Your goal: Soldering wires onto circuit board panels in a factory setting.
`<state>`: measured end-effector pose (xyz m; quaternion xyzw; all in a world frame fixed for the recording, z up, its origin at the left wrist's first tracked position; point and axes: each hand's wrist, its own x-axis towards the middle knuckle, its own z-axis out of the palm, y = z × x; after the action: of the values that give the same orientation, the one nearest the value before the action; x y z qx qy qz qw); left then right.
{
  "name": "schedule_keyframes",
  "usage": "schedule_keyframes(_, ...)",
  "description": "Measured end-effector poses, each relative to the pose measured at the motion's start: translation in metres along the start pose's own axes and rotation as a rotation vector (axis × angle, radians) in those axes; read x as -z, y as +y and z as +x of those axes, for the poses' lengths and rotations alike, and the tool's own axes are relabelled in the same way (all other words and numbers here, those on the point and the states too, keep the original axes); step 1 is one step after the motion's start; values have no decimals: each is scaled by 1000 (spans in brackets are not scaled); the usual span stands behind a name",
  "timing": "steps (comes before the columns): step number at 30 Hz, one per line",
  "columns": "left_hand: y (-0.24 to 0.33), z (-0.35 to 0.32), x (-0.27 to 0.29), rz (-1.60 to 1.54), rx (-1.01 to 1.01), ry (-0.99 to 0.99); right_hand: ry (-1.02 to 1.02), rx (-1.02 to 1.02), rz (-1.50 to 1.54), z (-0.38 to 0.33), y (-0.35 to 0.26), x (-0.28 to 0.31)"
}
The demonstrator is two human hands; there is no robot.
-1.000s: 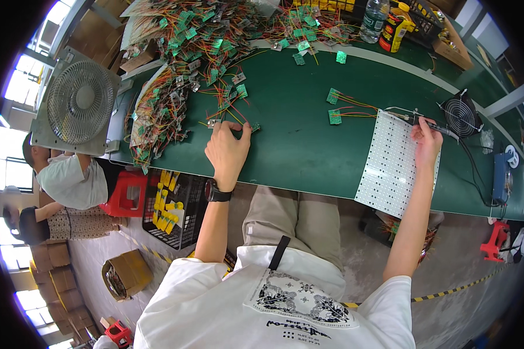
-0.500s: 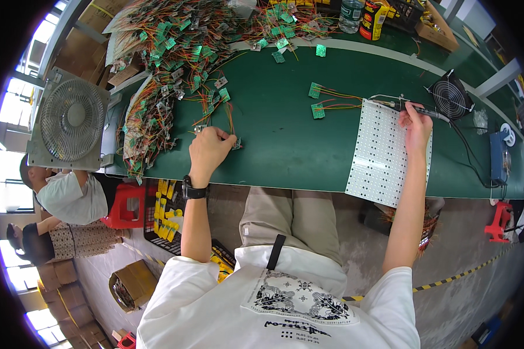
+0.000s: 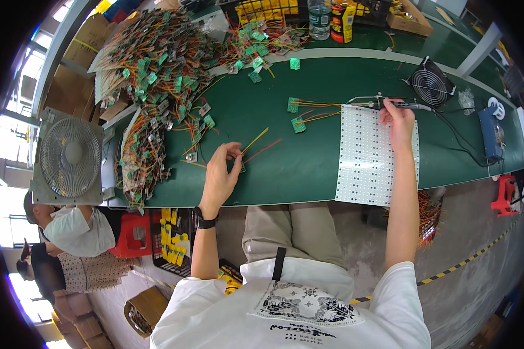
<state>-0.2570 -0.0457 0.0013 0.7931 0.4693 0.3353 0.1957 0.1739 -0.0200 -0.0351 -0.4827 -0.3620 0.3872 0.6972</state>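
Note:
My left hand (image 3: 220, 177) is above the green bench (image 3: 273, 186) near its front edge, closed in a pinch. From its fingertips a small circuit board with yellow and red wires (image 3: 255, 142) extends to the right; the board itself is mostly hidden. Closed around a soldering iron (image 3: 412, 106), my right hand (image 3: 399, 125) is over the top of a white sheet with rows of dark dots (image 3: 355, 160). At the sheet's upper left corner end the wires of two green circuit boards (image 3: 298, 125), which lie on the bench beside it.
A large heap of wired circuit boards (image 3: 174, 64) covers the bench's left side. A small black fan (image 3: 431, 82), a blue soldering station (image 3: 491, 134), a bottle (image 3: 319, 20) and a yellow can (image 3: 342, 22) stand around. A big fan (image 3: 71, 154) is at left, near two people.
My left hand has moved right, away from the heap, carrying the wired circuit board, whose wires now point up and right. My right hand keeps hold of the soldering iron. The view has shifted slightly.

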Motion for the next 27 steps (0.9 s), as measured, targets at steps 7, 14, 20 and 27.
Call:
schedule_keyframes(7, 36, 27, -34, -262, -73, -133, 28, 5, -5, -1, -1, 2)
schedule_keyframes(14, 57, 75, -98, -533, -190, -398, 72, 13, -39, 0, 4, 5)
schedule_keyframes(20, 55, 132, -100, -213, -141, -581, 58, -7, -14, -3, -2, 0)
schedule_keyframes(27, 61, 133, -112, -12, -247, -468, 45, 5, -34, -4, -4, -1)
